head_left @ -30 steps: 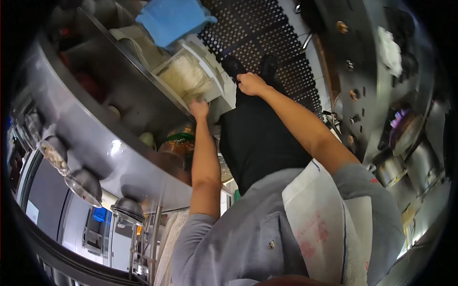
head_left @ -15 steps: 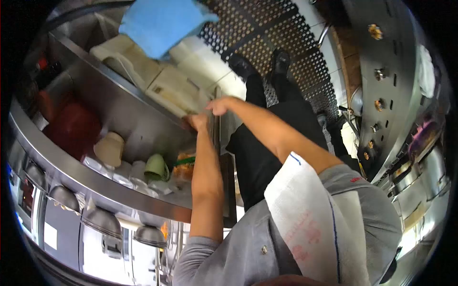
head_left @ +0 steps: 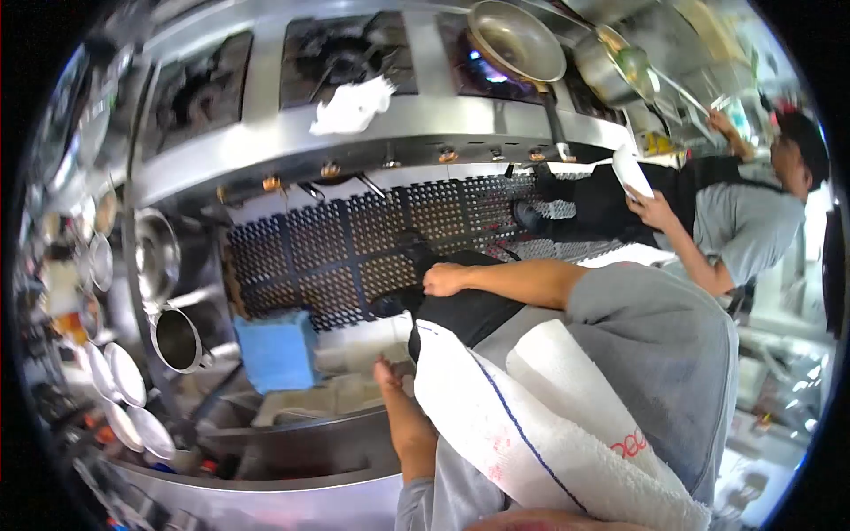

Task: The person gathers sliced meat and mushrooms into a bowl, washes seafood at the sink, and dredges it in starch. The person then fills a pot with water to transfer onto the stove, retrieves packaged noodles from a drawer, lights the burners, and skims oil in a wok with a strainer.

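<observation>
My right hand point(head_left: 443, 279) hangs in front of my dark trousers, its fingers curled into a fist with nothing visible in them. Lower down, my left hand point(head_left: 387, 373) is beside the counter edge, fingers loosely extended and somewhat blurred; I see nothing in it. Closest to the left hand are off-white containers point(head_left: 350, 391) set in the metal counter. A blue cloth point(head_left: 277, 352) drapes over their far end. A white towel point(head_left: 505, 425) with a blue stripe hangs from my shoulder between my arms.
A stove with knobs point(head_left: 390, 157) runs along the top, bearing a frying pan point(head_left: 516, 44) over a flame and a crumpled white cloth point(head_left: 354, 106). A co-worker point(head_left: 708, 212) stands at right, holding a white dish point(head_left: 630, 173). Pots point(head_left: 177, 341) and bowls stand at left. A perforated mat point(head_left: 354, 234) covers the floor.
The view has swung from the counter toward the stove and co-worker. My hands, close together at the containers' edge before, have come apart, the right now in front of my legs.
</observation>
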Available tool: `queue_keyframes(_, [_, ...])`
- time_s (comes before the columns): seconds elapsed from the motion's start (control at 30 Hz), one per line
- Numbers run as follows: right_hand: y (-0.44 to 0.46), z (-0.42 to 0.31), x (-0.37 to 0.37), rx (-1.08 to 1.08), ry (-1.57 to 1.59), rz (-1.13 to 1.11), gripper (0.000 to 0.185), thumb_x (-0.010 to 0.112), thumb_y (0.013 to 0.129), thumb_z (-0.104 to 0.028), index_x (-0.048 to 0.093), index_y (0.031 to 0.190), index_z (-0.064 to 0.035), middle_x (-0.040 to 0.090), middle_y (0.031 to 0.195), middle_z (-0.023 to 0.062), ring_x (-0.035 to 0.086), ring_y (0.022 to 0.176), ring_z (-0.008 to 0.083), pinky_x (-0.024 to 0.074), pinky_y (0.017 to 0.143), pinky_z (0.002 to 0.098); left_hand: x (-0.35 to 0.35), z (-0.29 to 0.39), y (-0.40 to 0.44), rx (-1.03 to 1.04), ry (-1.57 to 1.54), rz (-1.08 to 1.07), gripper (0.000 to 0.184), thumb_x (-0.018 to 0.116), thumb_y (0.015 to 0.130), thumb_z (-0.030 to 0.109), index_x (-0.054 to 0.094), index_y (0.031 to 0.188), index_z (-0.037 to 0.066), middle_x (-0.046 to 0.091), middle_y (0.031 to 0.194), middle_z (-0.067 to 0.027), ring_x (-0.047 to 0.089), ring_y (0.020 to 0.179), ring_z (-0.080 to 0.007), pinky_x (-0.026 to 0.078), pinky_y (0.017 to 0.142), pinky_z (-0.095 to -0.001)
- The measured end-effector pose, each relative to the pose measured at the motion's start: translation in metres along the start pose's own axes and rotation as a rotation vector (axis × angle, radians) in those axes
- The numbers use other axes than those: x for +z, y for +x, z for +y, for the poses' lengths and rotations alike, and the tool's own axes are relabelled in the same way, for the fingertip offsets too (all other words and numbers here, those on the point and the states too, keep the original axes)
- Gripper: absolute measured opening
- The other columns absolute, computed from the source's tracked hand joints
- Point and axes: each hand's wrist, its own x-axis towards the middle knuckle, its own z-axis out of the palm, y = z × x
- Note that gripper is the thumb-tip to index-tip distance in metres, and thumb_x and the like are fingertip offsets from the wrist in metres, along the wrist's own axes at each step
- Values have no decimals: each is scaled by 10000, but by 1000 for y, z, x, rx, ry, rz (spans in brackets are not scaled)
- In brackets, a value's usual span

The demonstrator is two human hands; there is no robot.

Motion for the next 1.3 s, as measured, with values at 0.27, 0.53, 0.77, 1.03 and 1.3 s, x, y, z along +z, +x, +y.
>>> queue_keyframes(0.27, [-108, 119, -36, 151, 1374, 521, 275, 528, 876, -287, 616, 1006, -60, 659, 865, 139, 639, 731, 224, 524, 604, 334, 116, 71, -120, 322, 1104, -471, 493, 481, 850, 439, 461, 1258, 163, 489, 1232, -83, 452, 1112, -290, 394, 806, -512])
queue_keyframes(0.53, [-194, 166, -166, -460, 2124, 1040, 349, 440, 930, -414, 525, 932, -75, 627, 885, 112, 606, 745, 197, 502, 632, 318, 136, 123, -178, 232, 1094, -54, 491, 454, 851, 491, 566, 1203, 168, 568, 1207, -99, 534, 1080, -266, 412, 845, -458])
queue_keyframes(0.77, [-177, 160, -181, -259, 1739, 828, 264, 544, 900, -306, 484, 981, -63, 551, 681, 68, 542, 531, 188, 442, 443, 309, 142, 133, -169, 173, 649, 71, 367, 531, 840, 404, 578, 1093, 142, 576, 939, -47, 534, 852, -199, 405, 678, -459])
queue_keyframes(1.03, [-143, 207, -115, 41, 2083, 805, 557, 297, 915, -583, 547, 981, -89, 614, 807, 52, 599, 654, 202, 512, 556, 366, 216, 322, -250, 1024, 581, 40, 262, 545, 848, 268, 555, 690, 60, 528, 576, -16, 483, 480, -119, 354, 421, -262])
queue_keyframes(1.3, [-442, 334, -66, 164, 2095, 771, 704, 527, 719, -394, 433, 1306, -17, 516, 865, 64, 492, 771, 176, 441, 627, 263, 293, 752, -410, 1364, 121, -421, 325, 478, 926, 328, 561, 1024, 30, 637, 882, -85, 601, 760, -177, 468, 685, -289])
